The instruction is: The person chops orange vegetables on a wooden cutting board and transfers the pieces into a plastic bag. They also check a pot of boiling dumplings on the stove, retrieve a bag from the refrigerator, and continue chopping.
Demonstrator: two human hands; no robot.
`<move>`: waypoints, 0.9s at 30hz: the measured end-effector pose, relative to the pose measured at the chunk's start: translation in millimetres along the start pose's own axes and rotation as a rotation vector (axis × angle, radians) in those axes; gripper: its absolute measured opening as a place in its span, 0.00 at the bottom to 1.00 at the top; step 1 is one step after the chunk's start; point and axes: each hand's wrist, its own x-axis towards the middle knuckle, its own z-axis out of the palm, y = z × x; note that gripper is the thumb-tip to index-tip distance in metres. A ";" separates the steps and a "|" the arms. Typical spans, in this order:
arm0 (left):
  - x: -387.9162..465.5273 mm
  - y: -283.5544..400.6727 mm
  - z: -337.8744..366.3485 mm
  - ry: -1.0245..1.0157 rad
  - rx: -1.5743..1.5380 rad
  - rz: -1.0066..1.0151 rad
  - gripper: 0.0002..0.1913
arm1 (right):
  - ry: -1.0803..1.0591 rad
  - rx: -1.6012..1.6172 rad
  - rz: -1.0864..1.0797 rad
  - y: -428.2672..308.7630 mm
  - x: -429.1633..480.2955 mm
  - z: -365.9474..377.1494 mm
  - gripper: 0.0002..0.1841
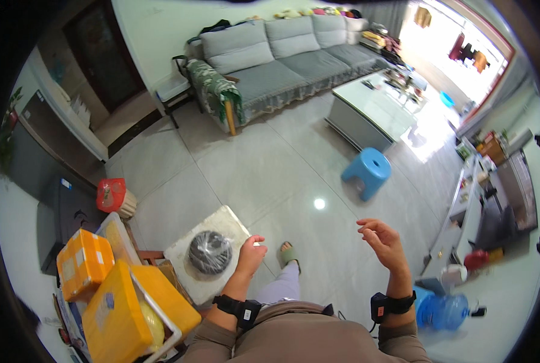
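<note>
My left hand (253, 255) is held out at waist height with loosely curled fingers and nothing in it. Close by on its left is a white foam box or slab (186, 238). On top sits a dark round object wrapped in clear plastic (210, 252); what it is made of cannot be told. Over the grey tile floor, my right hand (382, 239) hangs bent at the wrist, its fingers slightly apart and holding nothing. Both forearms wear black straps with small modules. One foot in a green slipper (289, 255) shows between the hands.
At left, yellow taped boxes (86, 264) are stacked beside a red-topped container (112, 195). Ahead stand a blue plastic stool (369, 170), a low white table (369, 102) and a grey sofa (270, 81). A blue water bottle (449, 312) and a TV cabinet (449, 222) line the right side.
</note>
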 end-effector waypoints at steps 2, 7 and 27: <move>54.3 10.1 -7.5 0.047 -0.049 -0.030 0.18 | -0.013 -0.073 -0.014 7.5 67.1 -1.4 0.05; 173.8 57.0 -37.2 0.108 -0.036 -0.015 0.16 | 0.003 -0.263 0.042 22.3 230.1 -24.5 0.13; 402.8 162.6 -330.0 1.103 -0.415 -0.072 0.15 | -0.885 -0.030 -0.235 -14.4 868.7 410.8 0.15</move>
